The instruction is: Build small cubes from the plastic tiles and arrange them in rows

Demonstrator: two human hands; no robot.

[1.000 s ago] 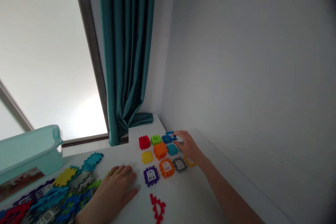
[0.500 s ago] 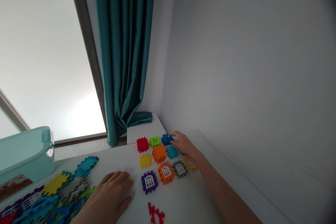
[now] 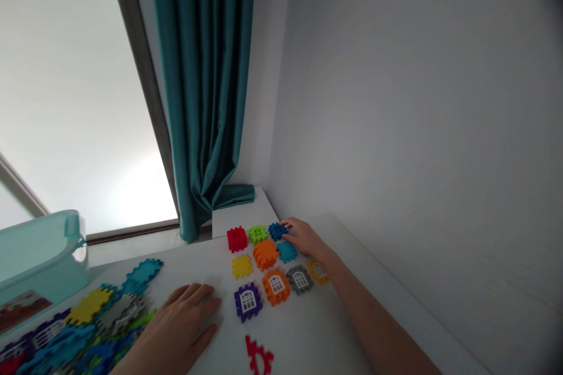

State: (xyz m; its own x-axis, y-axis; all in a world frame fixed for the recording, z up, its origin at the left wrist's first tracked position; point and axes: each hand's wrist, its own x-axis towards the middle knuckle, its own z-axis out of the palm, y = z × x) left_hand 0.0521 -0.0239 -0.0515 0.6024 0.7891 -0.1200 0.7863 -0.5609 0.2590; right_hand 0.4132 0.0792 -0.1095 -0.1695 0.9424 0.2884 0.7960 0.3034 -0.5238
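Dark blue plastic makes up the toothed block, small and squarish with notched edges, which sits at the far right corner of the rows of pieces on the white surface, beside a lime green block and just beyond a light blue piece. The right hand has its fingertips at the block's right edge, grip slightly parted; whether it holds the block, I cannot tell. The left hand lies palm down, fingers loosely spread, grasping nothing visible. A translucent teal tub bears a picture label; its bottom is hidden.
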